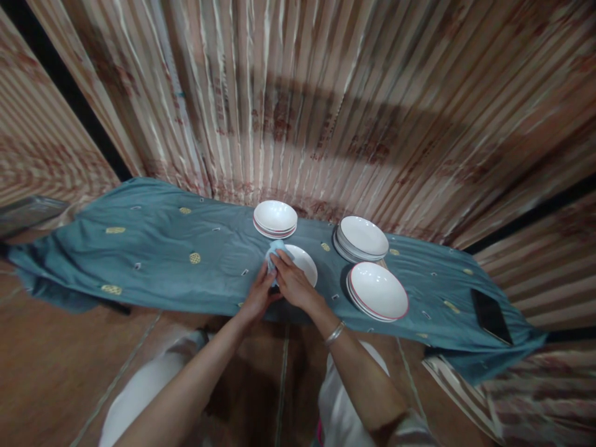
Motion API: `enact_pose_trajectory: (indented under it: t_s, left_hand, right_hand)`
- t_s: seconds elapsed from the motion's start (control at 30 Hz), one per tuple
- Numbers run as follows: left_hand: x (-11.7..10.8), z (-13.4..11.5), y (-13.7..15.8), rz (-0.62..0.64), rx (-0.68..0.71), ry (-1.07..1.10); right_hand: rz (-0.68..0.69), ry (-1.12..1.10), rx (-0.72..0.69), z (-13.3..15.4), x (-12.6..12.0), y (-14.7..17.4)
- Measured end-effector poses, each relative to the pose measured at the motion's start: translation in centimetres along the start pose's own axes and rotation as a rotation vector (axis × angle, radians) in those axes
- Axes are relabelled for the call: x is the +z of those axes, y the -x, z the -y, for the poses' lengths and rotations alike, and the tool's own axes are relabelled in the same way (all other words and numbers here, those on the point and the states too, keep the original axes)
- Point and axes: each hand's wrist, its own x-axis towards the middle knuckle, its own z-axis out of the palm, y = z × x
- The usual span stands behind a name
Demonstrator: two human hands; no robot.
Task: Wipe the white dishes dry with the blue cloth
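Note:
A white plate (305, 264) is at the near edge of the cloth-covered table, partly covered by my hands. My right hand (293, 282) presses a light blue cloth (278, 247) onto the left part of this plate, fingers closed over the cloth. At the plate's near left rim, my left hand (258, 297) is closed, its thumb up beside the cloth and its other fingers partly hidden below. Just behind the plate stands a small stack of white bowls (275, 217) with red rims.
To the right are a stack of white plates (363, 237) and, nearer me, a stack of red-rimmed white bowls (379, 290). A dark flat tablet-like object (491, 315) lies at the right end of the teal tablecloth (162, 248). A pleated curtain (298, 105) hangs behind.

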Motion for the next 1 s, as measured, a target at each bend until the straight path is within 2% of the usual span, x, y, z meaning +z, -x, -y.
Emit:
enact_pose_trajectory:
  t_s: [0.1,0.23,0.5,0.73,0.87,1.0]
  left_hand:
    - [0.2,-0.3,0.2,-0.025,-0.011,-0.012]
    - [0.3,-0.4,0.5,0.013,-0.004,-0.02]
    - [0.3,-0.5,0.7,0.059,-0.001,-0.037]
    - [0.3,-0.5,0.5,0.04,0.003,-0.028]
    - [0.1,-0.3,0.3,0.059,0.016,-0.017]
    - [0.0,-0.2,0.3,0.053,0.01,-0.032]
  right_hand:
    - [0.017,-0.002,0.021,-0.4,0.0,-0.3]
    - [0.046,0.047,0.041,-1.0,-0.2,-0.4]
    - [0.063,0.312,0.131,-1.6,-1.2,0.0]
    - [0.234,0.53,0.15,-1.0,-2.9,0.7]
    - [0.282,0.527,0.179,-0.9,-3.5,1.0]
    - [0.285,0.423,0.187,-1.2,-3.6,1.1]
